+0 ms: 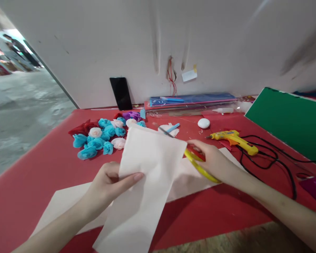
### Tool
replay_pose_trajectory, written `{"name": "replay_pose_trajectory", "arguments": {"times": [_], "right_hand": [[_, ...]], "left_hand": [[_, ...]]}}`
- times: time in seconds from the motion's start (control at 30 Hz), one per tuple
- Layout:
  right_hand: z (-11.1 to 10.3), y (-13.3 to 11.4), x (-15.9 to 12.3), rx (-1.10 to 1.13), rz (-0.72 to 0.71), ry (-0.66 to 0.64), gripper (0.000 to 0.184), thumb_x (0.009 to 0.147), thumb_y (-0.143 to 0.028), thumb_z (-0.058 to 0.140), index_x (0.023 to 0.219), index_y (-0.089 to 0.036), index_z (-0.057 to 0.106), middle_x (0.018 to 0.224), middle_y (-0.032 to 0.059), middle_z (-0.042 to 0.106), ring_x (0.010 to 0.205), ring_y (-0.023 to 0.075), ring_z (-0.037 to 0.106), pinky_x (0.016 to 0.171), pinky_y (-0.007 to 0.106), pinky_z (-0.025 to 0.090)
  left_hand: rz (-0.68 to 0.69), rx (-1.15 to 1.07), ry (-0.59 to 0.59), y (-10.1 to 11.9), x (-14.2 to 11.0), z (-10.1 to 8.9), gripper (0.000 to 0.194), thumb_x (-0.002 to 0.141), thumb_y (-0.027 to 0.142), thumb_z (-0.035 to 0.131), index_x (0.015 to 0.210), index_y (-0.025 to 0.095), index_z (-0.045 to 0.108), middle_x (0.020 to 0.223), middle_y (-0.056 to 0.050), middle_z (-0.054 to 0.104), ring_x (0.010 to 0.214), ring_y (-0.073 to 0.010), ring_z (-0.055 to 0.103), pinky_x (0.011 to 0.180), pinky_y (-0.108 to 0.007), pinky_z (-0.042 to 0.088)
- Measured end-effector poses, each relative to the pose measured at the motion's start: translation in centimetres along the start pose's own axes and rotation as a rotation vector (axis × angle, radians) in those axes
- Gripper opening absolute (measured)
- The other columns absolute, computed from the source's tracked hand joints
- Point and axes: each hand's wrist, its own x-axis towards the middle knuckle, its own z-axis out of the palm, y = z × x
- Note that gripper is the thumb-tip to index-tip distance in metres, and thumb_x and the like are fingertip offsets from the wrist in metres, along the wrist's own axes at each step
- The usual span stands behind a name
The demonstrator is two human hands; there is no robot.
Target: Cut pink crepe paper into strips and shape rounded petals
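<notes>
My left hand (113,184) pinches a long strip of pale pinkish-white paper (147,196), thumb on the near face and fingers behind it. The strip hangs tilted above the table. My right hand (206,156) is closed round the red and yellow handles of a pair of scissors (197,165). One grey blade shows beyond the strip's top edge; the rest of the blades is hidden by the paper. Beneath both hands another pale strip of paper (81,191) lies across the red table (52,158).
Blue, pink, purple and red paper flowers (97,142) are heaped at the left. A black phone (121,93) leans on the white wall. To the right lie a yellow glue gun (235,138) with black cord, a white egg-shaped piece (203,123) and a green board (289,123).
</notes>
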Motion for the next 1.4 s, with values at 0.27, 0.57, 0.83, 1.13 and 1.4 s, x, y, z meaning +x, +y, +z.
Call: {"name": "replay_pose_trajectory", "arguments": {"times": [0.27,0.57,0.83,1.13,1.4], "right_hand": [[0.6,-0.9,-0.4,1.03,0.09,-0.123,0.028,0.071,-0.034,0.066,0.089,-0.021,0.049,0.057,-0.0095,0.036,0.042,0.0027,0.029,0.035,0.013,0.024],[1.5,-3.4,-2.7,0.852,0.241,0.045,0.032,0.065,-0.03,0.073,0.076,-0.021,0.044,0.056,-0.0101,0.042,0.039,0.0026,0.035,0.034,0.014,0.028],[1.5,-4.0,-2.8,0.871,0.227,0.092,0.04,0.06,-0.026,0.076,0.09,-0.021,0.05,0.054,-0.0107,0.044,0.04,0.0024,0.035,0.035,0.012,0.029],[0.1,-2.9,-1.8,0.696,0.054,0.044,0.021,0.079,-0.039,0.057,0.075,-0.019,0.056,0.046,-0.0031,0.053,0.036,0.0089,0.044,0.033,0.019,0.033],[0.4,-0.5,-1.6,0.664,-0.118,-0.148,0.028,0.073,-0.019,0.052,0.1,-0.024,0.055,0.084,0.0037,0.064,0.069,0.0167,0.059,0.059,0.028,0.046]], "left_hand": [[-0.212,-0.032,0.005,1.0,-0.7,2.7,0.037,0.067,0.048,0.063,0.05,0.016,0.057,0.044,0.001,0.053,0.042,-0.0141,0.051,0.041,-0.023,0.038],[-0.106,0.06,-0.108,2.6,-0.7,3.3,0.03,0.063,0.04,0.064,0.047,0.016,0.054,0.049,0.002,0.049,0.047,-0.0117,0.044,0.044,-0.021,0.036],[-0.156,0.126,-0.012,3.2,0.9,3.6,0.043,0.067,0.052,0.063,0.046,0.015,0.059,0.042,0.001,0.052,0.038,-0.0088,0.043,0.035,-0.018,0.027],[-0.19,-0.224,-0.064,4.0,1.2,0.1,0.021,0.06,0.037,0.074,0.053,0.019,0.07,0.056,-0.001,0.07,0.05,-0.0137,0.064,0.046,-0.017,0.048],[-0.212,-0.033,0.097,5.2,2.2,-1.1,0.019,0.061,0.029,0.073,0.051,0.013,0.068,0.051,-0.001,0.069,0.045,-0.0136,0.062,0.043,-0.017,0.047]]}}
